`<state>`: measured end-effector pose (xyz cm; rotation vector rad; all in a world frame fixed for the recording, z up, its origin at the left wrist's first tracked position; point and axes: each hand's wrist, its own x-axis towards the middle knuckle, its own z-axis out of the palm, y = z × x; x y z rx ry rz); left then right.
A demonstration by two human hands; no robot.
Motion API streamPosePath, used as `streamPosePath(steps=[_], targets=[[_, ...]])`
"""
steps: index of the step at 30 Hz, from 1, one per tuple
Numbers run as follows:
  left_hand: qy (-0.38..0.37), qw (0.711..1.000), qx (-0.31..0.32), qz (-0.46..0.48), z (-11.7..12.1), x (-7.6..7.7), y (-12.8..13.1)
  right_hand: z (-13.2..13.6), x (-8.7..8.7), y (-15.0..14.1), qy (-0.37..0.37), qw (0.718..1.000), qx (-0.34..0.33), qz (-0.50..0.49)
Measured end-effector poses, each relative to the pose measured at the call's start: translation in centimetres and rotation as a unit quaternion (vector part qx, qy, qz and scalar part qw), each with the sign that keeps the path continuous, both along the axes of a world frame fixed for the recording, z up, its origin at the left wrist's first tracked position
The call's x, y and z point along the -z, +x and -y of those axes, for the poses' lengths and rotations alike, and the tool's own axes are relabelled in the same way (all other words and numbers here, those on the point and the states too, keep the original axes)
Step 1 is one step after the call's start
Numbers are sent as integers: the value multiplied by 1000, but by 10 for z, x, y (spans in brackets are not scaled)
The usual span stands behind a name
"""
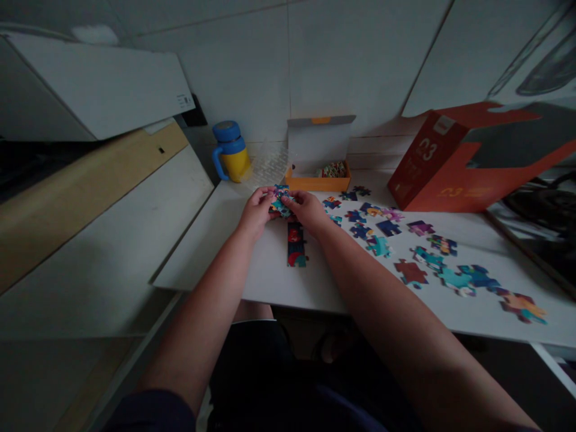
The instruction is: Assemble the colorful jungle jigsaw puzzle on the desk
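Note:
My left hand (256, 210) and my right hand (308, 210) meet over the white table, fingers closed round colourful jigsaw puzzle pieces (281, 204). How many pieces are between them I cannot tell, since my fingers cover part. Just below my hands lies a narrow joined strip of puzzle pieces (296, 246), dark blue and red, its upper end hidden by my hands. To the right of my right hand, loose puzzle pieces (389, 228) are scattered over the tabletop; a reddish-brown piece (410, 273) and a teal piece (455, 279) lie farther right.
An open orange box (317, 183) stands behind my hands, with small patterned contents. Left of it are a crumpled clear plastic sheet (269, 165) and a yellow and blue mug (233, 156). A large red box (468, 159) leans at right. White boards (103, 84) crowd the left side.

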<state>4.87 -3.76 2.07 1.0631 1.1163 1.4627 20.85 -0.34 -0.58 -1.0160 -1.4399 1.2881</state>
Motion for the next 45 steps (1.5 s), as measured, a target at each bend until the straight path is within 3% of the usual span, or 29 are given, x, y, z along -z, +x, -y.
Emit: streamPosePath(steps=[16,27,40,45], targets=[[1,999,-42,7,-6,4,-2,3,-5,-3,20,1000,18,13],[-22,999,40,17,-1,6,6,3,-12,6,126,965,173,151],[-50,996,52,51,4,2,11,12,-15,-2,223,942,176,180],[-61,994,71,63,6,0,13,11,-12,-4,225,941,184,172]])
